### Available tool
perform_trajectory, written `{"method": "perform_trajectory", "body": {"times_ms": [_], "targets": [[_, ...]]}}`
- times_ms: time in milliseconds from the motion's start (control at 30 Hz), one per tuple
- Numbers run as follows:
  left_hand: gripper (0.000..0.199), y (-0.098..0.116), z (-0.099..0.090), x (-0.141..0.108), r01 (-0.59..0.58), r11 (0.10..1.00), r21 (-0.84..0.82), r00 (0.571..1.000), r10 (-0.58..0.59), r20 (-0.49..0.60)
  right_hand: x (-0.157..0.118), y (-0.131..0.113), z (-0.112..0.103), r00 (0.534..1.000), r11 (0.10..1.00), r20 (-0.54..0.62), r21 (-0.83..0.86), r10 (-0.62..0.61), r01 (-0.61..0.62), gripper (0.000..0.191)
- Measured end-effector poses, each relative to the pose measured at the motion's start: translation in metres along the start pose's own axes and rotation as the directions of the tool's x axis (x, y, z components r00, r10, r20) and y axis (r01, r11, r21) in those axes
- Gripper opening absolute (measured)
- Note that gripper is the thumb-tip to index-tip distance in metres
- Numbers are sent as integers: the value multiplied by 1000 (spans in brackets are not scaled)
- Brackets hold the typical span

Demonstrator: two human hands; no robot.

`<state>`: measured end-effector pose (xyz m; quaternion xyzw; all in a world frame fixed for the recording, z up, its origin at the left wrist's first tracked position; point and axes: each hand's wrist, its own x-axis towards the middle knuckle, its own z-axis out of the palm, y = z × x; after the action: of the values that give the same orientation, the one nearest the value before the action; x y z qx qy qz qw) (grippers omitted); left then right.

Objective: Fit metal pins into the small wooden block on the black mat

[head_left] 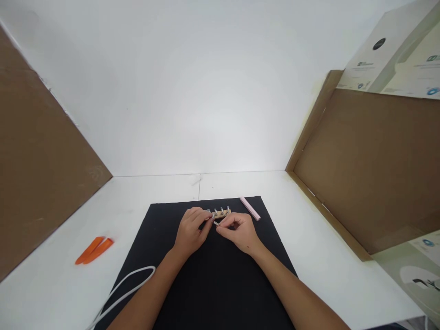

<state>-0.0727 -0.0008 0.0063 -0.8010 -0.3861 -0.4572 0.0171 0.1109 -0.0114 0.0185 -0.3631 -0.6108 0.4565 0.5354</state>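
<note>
My right hand (pixel 239 233) pinches a small metal pin (pixel 216 223) just below the crosswise wooden block (pixel 221 213); my left hand (pixel 189 232) curls at its left end.

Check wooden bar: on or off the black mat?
On: the wooden bar lies on the black mat, with black showing beyond it, just past the left hand and right hand.

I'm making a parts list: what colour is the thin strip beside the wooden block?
The strip is pale pink, best seen in the head view.
</note>
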Motion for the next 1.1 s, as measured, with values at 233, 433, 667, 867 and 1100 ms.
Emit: {"method": "perform_trajectory", "body": {"times_ms": [233, 433, 667, 867, 1100], "targets": [[10, 0, 1, 0, 24, 999, -25, 1000, -24, 4, -2, 1, 0, 993, 997, 109, 57, 47, -53, 8], [10, 0, 2, 0, 14, 1000, -21, 1000, -14, 5, 1, -2, -2, 993, 976, 66, 192, 93, -104, 19], [10, 0, 2, -1, -6, 1000, -13, 1000, 6, 1, 5, -3, -9, 991, 988, 103, 116, 91, -103, 20], [12, 1, 2, -1, -32, 999, -14, 999, 32, -18, 4, 0, -7, 981, 994, 191, -101, -24, 44, 37], [13, 0, 3, -2, -42, 999, -17, 999, 42, -7, 0, -3, -2, 971, 963, 231, -240, -69, 126, 31]]}}
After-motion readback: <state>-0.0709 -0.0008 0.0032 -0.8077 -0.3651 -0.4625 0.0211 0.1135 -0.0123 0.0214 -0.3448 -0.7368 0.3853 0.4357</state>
